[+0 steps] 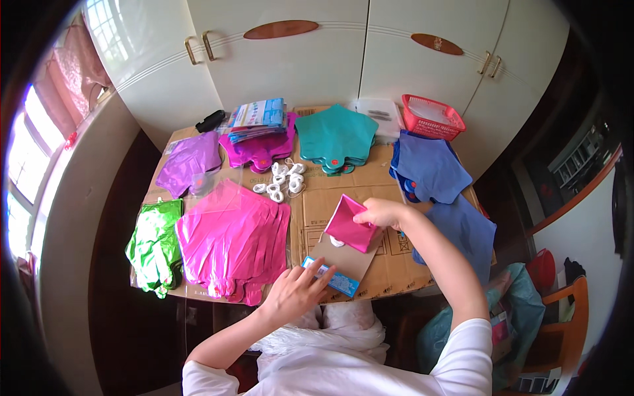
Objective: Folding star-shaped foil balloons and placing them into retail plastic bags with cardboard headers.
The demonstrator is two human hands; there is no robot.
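Observation:
My right hand [384, 214] pinches the upper right edge of a folded pink foil sheet [351, 228]. The sheet lies partly over a grey-brown card or packet [353, 263] with a blue printed strip [338, 280] along its near edge. A small white string bundle [337, 242] pokes out by the foil's lower left corner. My left hand [300, 290] rests on the strip's left end, fingers apart and stretched out. Left of it lies a fanned stack of pink foil shapes [231, 237]. More white string bundles [281, 178] lie in a loose heap beyond.
Around the cardboard-covered table [317, 198] lie stacks of green [155, 237], purple [191, 162], magenta [264, 150], teal [337, 138] and blue [432, 165] foil shapes. Printed blue packets [259, 119] top the magenta stack. A red basket [432, 119] stands at the back right.

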